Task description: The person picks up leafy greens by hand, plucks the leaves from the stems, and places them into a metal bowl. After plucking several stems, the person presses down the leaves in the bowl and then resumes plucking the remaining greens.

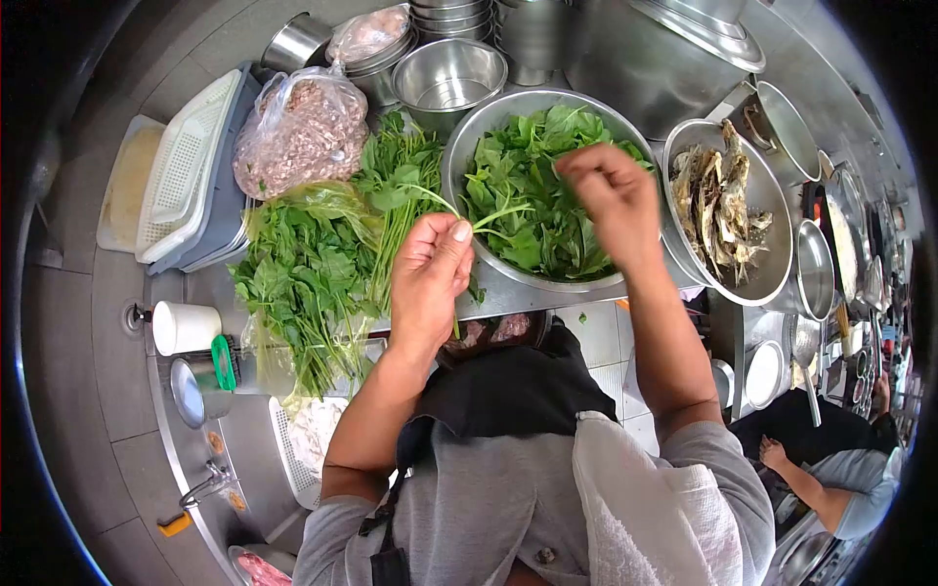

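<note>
My left hand (430, 269) pinches the stem of a leafy green sprig (464, 217) between thumb and forefinger, in front of a wide metal bowl (451, 176). Loose green leaves (528, 146) fill that bowl. Over its right side hovers my right hand (616, 200), fingers curled inward and slightly blurred; whether anything sits in them is hidden. To the left of my left hand lies a big heap of long-stemmed greens (303, 259), partly on a clear plastic bag. More bunched greens (396, 161) lie behind it.
A clear bag of minced meat (303, 127) stands behind the greens, near stacked white baskets (181, 186). Right of the bowl is a metal bowl of dried fish (718, 205). An empty steel pot (449, 83) sits behind. Another person (831, 479) works at far right.
</note>
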A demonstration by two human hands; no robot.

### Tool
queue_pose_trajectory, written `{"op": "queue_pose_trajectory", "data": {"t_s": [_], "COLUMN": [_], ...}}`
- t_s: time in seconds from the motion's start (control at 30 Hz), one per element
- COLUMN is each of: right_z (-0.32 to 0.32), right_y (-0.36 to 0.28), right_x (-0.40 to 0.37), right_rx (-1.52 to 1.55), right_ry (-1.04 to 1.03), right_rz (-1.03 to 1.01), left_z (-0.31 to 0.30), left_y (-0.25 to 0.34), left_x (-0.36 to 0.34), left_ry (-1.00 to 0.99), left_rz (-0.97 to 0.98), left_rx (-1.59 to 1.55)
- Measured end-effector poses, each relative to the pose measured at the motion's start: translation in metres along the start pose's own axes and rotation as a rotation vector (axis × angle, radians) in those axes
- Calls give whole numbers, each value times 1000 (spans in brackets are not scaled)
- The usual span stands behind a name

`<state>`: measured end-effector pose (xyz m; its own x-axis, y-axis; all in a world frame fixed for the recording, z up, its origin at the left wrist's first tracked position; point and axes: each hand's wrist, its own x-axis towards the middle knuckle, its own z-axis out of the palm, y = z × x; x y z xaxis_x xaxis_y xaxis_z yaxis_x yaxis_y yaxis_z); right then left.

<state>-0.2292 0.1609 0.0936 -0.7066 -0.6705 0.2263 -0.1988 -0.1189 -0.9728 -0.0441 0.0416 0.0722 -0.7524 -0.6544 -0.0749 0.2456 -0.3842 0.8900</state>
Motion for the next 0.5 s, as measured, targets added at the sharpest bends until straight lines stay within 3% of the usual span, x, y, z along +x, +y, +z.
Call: {"op": "queue_pose_trajectory", "data": {"t_s": [0.03, 0.13, 0.27, 0.37, 0.47, 0.5], "right_z": [-8, -15, 17, 31, 25, 16], "right_y": [3, 0, 2, 8, 18, 20], "right_x": [7, 6, -24, -26, -20, -15], "right_rx": [-53, -967, -535, -518, -199, -227], "right_ry": [44, 140, -227, -305, -140, -112], "right_rz": [-12, -546, -392, -333, -266, -237], "left_z": [-4, -7, -2, 1, -1, -1], "left_y": [0, 1, -3, -5, -5, -4], "left_x": [1, 3, 7, 8, 5, 3], "left_ry": [11, 37, 36, 10, -44, -42], "left_rz": [-25, -64, -64, -61, -109, -112], "left_rx": [-32, -76, -126, -117, -83, -66]}}
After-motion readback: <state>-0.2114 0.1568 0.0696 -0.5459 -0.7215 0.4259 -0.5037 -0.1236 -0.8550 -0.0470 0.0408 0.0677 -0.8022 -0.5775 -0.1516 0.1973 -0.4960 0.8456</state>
